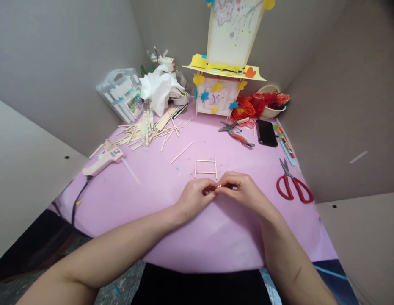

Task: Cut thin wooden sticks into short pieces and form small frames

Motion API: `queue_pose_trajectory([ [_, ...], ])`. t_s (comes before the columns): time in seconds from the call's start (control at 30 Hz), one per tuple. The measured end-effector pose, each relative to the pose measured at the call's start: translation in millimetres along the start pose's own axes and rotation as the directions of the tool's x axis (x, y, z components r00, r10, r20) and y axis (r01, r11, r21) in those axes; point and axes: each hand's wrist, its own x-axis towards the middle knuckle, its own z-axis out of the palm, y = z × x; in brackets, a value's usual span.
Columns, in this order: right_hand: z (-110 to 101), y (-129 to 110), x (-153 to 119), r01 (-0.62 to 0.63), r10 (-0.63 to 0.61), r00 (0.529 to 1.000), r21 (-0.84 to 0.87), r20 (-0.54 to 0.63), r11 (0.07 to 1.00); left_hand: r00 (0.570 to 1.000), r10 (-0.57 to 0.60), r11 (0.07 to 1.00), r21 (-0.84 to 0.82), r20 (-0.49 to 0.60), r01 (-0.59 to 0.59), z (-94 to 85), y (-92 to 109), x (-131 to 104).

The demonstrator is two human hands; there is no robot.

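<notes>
Near the front middle of the table, my left hand [198,195] and my right hand [239,189] meet at the fingertips, both closed in a pinch. Between them show the small pale ends of wooden sticks [219,186]; the rest of the sticks is hidden by my fingers. Just beyond my hands lies a small frame of wooden sticks [206,172], two uprights joined by two crossbars. Farther off, a single wooden stick [181,153] rests flat on the purple tabletop [152,182].
At the left lies a glue gun [104,160], with a heap of wooden sticks [152,129] behind it. A decorated paper lantern [217,93] stands at the back. Rightward are pliers [237,134], a phone [266,133] and red-handled scissors [293,184].
</notes>
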Motion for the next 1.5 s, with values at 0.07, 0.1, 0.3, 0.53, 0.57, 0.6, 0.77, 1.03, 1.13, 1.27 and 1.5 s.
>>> queue_pose_trajectory([
  [0.07, -0.7, -0.3, -0.3, -0.01, 0.01, 1.0, -0.009, 0.003, 1.0, 1.0, -0.018, 0.999, 0.029, -0.02, 0.019, 0.7, 0.0, -0.8],
  [0.1, -0.6, -0.3, -0.5, -0.013, 0.013, 1.0, -0.007, 0.005, 1.0, 0.999, -0.024, 0.999, 0.045, -0.027, 0.025, 0.7, 0.3, -1.1],
  [0.3, 1.2, -1.4, -0.4, -0.026, 0.026, 1.0, 0.009, 0.006, 1.0, 1.0, 0.012, 0.994, 0.112, -0.024, -0.009, -0.5, 1.9, -1.0],
  [0.53, 0.5, -3.2, 1.6, -0.119, 0.137, 0.988, 0.213, -0.07, 0.97, 0.992, 0.113, 0.989, 0.101, -0.064, -0.106, -6.1, 0.5, 2.1],
  [0.57, 0.7, -2.7, 2.1, -0.147, 0.168, 0.984, 0.249, -0.064, 0.957, 0.989, 0.137, 0.984, 0.119, -0.053, -0.13, -7.9, 0.3, 3.0],
  [0.6, 0.8, -1.9, 2.7, -0.176, 0.199, 0.978, 0.276, -0.059, 0.945, 0.987, 0.158, 0.978, 0.142, -0.039, -0.151, -10.1, 0.0, 4.0],
  [0.77, -5.1, 7.6, 5.7, -0.201, 0.289, 0.929, 0.338, -0.233, 0.919, 0.965, 0.254, 0.908, 0.359, -0.058, -0.217, -28.4, -1.7, 14.6],
  [1.03, -14.7, 16.5, 7.0, -0.146, 0.225, 0.869, 0.206, -0.44, 0.968, 0.976, 0.108, 0.475, 0.853, 0.19, -0.218, -38.2, 23.1, 47.6],
  [1.13, -14.3, 15.1, 6.9, -0.137, 0.197, 0.868, 0.163, -0.455, 0.977, 0.976, 0.013, 0.407, 0.891, 0.215, -0.202, -29.0, 26.9, 53.4],
  [1.27, -16.7, 14.6, 6.1, -0.125, 0.186, 0.867, 0.159, -0.463, 0.979, 0.975, 0.059, 0.483, 0.849, 0.214, -0.216, -29.3, 23.7, 54.5],
  [1.5, -12.7, 7.6, 4.7, -0.157, 0.253, 0.929, 0.33, -0.271, 0.931, 0.994, -0.112, 0.989, 0.094, 0.011, 0.11, -28.8, 26.6, 33.7],
])
